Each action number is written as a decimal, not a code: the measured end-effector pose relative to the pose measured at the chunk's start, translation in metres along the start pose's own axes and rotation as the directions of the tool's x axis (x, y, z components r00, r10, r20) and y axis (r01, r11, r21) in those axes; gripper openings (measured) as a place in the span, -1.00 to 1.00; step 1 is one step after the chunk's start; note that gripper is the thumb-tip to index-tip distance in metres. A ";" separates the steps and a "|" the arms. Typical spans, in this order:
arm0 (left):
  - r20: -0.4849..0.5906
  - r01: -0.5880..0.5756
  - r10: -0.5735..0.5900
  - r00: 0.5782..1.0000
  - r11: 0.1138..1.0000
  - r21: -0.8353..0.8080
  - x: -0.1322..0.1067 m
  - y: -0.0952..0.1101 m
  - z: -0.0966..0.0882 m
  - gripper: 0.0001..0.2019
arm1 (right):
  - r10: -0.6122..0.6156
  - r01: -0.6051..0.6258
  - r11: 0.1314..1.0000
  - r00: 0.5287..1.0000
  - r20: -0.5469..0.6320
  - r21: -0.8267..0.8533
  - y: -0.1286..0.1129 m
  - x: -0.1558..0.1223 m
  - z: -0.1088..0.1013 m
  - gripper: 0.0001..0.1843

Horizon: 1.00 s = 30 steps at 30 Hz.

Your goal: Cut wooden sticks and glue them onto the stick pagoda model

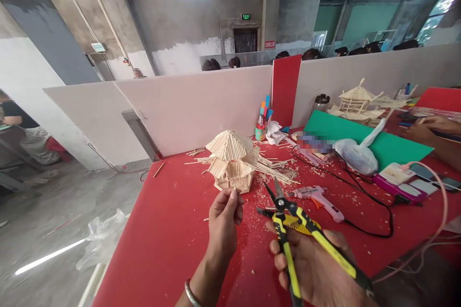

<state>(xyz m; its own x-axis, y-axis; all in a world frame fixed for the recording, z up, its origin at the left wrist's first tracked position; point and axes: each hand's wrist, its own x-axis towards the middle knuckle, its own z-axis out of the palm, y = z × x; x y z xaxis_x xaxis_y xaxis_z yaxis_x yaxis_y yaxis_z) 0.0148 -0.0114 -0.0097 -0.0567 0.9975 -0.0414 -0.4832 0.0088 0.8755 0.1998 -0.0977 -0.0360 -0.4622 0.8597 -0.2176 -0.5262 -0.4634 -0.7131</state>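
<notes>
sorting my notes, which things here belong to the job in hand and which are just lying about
job: cutters in the right hand, stick house by the left hand, loose sticks, likely the glue gun
lying about: pen cup, green board, plastic bag, red panel

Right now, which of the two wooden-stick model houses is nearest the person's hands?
The pale two-tiered stick house just beyond the left hand; the other stick house stands far off by the green mat.
</notes>
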 end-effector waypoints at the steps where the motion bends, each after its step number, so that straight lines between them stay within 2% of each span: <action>1: 0.004 0.001 -0.001 1.000 1.000 0.011 -0.001 0.000 0.001 -0.67 | 0.001 -0.004 0.992 1.000 -0.025 -0.126 0.006 0.000 0.003 -0.13; 2: 0.009 -0.001 0.001 1.000 1.000 0.026 -0.002 -0.001 0.002 -0.67 | -0.029 0.013 0.961 0.998 -0.052 -0.277 0.012 0.000 0.006 -0.22; 3: 0.015 -0.007 0.006 1.000 0.999 0.045 -0.003 -0.001 0.003 -0.66 | -0.094 0.051 0.890 0.993 -0.073 -0.452 0.019 0.000 0.007 -0.33; 4: 0.022 -0.016 0.015 1.000 0.998 0.067 -0.005 -0.001 0.003 -0.66 | -0.175 0.081 0.772 0.981 -0.089 -0.630 0.026 0.001 0.007 -0.42; 5: 0.029 -0.029 0.027 0.999 0.995 0.091 -0.006 -0.002 0.004 -0.66 | -0.281 0.084 0.612 0.952 -0.118 -0.787 0.031 0.002 0.007 -0.44; 6: 0.039 -0.043 0.038 0.998 0.992 0.115 -0.008 -0.002 0.005 -0.66 | -0.413 0.056 0.463 0.897 -0.159 -0.885 0.035 0.004 0.008 -0.41; 8: 0.063 -0.067 0.057 0.996 0.985 0.162 -0.010 -0.003 0.005 -0.66 | -0.540 0.006 0.297 0.826 -0.163 -0.955 0.038 0.008 0.009 -0.26; 11: 0.101 -0.096 0.076 0.992 0.972 0.213 -0.013 -0.005 0.006 -0.68 | -0.705 -0.095 0.020 0.704 -0.081 -0.995 0.033 0.016 0.013 -0.18; 13: 0.117 -0.120 0.094 0.989 0.963 0.240 -0.014 -0.005 0.005 -0.69 | -0.759 -0.153 -0.091 0.650 -0.031 -0.984 0.028 0.022 0.018 -0.18; 14: 0.126 -0.135 0.106 0.986 0.958 0.252 -0.014 -0.005 0.005 -0.69 | -0.762 -0.165 -0.114 0.647 -0.021 -0.980 0.026 0.025 0.020 -0.18; 18: 0.154 -0.196 0.155 0.976 0.930 0.311 -0.014 -0.004 0.003 -0.68 | -0.695 -0.157 -0.137 0.719 -0.018 -0.978 0.022 0.029 0.026 -0.16; 30: 0.171 -0.262 0.206 0.964 0.852 0.454 -0.016 0.003 0.005 -0.70 | -0.683 -0.164 -0.130 0.730 -0.032 -0.978 0.019 0.028 0.029 -0.15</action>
<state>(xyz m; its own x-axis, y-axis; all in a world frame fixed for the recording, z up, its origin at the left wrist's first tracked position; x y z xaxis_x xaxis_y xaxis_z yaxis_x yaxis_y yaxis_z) 0.0185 -0.0272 -0.0045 -0.0049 0.9750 0.2223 -0.0003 -0.2223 0.9750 0.1564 -0.0881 -0.0364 0.0445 0.9507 0.3069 0.8420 0.1296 -0.5237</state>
